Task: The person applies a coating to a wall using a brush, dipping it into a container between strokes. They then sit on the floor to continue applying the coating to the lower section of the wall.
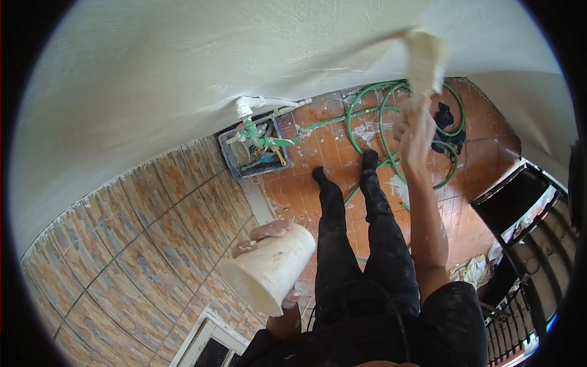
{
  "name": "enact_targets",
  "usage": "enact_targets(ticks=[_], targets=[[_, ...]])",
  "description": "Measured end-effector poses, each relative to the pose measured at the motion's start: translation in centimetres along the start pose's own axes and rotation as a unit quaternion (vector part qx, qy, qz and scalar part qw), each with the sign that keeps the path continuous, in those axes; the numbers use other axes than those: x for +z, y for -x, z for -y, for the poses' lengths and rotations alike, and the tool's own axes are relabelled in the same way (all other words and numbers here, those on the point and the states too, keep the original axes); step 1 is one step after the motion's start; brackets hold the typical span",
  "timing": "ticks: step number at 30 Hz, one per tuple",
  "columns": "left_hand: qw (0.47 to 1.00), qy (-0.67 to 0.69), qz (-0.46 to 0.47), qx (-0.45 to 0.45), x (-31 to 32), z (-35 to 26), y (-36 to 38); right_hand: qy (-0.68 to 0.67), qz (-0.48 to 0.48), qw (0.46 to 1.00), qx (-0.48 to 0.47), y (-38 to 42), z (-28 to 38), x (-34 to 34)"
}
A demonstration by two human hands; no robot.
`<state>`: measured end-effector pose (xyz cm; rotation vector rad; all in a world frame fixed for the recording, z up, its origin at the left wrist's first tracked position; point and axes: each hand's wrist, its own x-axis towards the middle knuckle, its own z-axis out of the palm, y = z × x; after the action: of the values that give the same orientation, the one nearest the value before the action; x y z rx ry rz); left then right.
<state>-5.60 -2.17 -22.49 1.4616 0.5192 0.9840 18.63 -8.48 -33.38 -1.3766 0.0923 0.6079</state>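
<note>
A wide paint brush (426, 58) is gripped in my right hand (416, 125), raised at the upper right with its bristles at the white wall (202, 55); the brush is blurred by motion. At the lower middle my left hand (272, 231) is wrapped round a white bucket (287, 257). The bucket is tilted, with its open mouth toward the lower left. Pale residue coats its inside, and how much it holds cannot be seen.
Below the wall, a grey crate (280, 164) holds several tools beside a white-and-green pipe tap (244, 109). A green hose (350, 122) lies coiled on the orange tiled floor (306, 205) near my feet. Black metal railings (507, 324) stand at the lower right.
</note>
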Motion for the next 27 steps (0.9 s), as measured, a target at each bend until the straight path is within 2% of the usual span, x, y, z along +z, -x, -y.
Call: enact_targets(ticks=[1,3,4,6,10,11,12,14,16,17,19,20,22,23,24,26,27], targets=[[1.0,-0.003,-0.003,0.006,-0.2,0.2,0.0,0.0,0.003,1.0,-0.001,0.0,-0.3,0.0],[0.999,-0.008,-0.029,0.026,-0.9,0.4,-0.4,-0.032,0.052,0.968,-0.245,-0.1,-1.5,0.1],[0.999,-0.011,-0.032,0.028,-1.2,0.5,-0.5,-0.033,0.056,0.968,-0.244,-0.2,-2.4,0.7],[0.997,-0.04,-0.063,0.034,-2.1,0.6,-0.6,0.24,0.016,0.938,-0.25,-0.5,-4.2,3.5],[0.995,-0.054,-0.07,0.034,-3.3,1.0,-0.5,0.42,0.061,0.901,-0.094,-4.2,-14.7,4.8],[0.995,-0.056,-0.075,0.03,-3.6,1.1,-0.3,0.422,0.065,0.899,-0.091,-5.2,-17.7,4.1],[0.993,-0.067,-0.093,0.021,-4.0,1.1,0.2,0.504,0.106,0.857,-0.018,-5.9,-20.8,2.8],[0.992,-0.071,-0.1,0.018,-4.6,1.5,0.5,0.573,0.133,0.807,0.051,-6.0,-20.9,2.9],[0.992,-0.056,-0.107,0.037,-5.1,1.3,0.6,0.536,0.096,0.838,0.034,-6.1,-19.7,3.9],[0.992,-0.055,-0.104,0.04,-4.9,1.6,0.1,0.534,0.094,0.84,0.031,-5.5,-16.9,4.9],[0.995,-0.02,-0.09,0.045,-4.0,1.8,-0.9,0.4,0.103,0.911,0.004,-1.7,-10.3,5.8],[0.995,-0.016,-0.086,0.045,-3.8,1.9,-1.3,0.4,0.098,0.911,0.003,0.3,-9.2,5.4],[0.992,-0.044,-0.096,0.067,-3.3,2.4,-2.0,0.26,0.126,0.935,-0.205,2.7,-8.0,5.1],[0.993,-0.025,-0.074,0.086,-3.0,2.5,-2.8,0.273,0.123,0.921,-0.248,2.8,-7.9,5.2],[0.993,-0.027,-0.078,0.083,-2.8,2.3,-3.2,0.275,0.128,0.921,-0.245,2.3,-8.5,5.6],[0.994,-0.058,-0.044,0.08,-2.6,2.0,-4.0,0.357,0.048,0.921,-0.146,-0.9,-11.3,6.9],[0.994,-0.059,-0.045,0.078,-2.7,2.0,-4.2,0.411,0.045,0.905,-0.102,-2.5,-13.4,6.8]])
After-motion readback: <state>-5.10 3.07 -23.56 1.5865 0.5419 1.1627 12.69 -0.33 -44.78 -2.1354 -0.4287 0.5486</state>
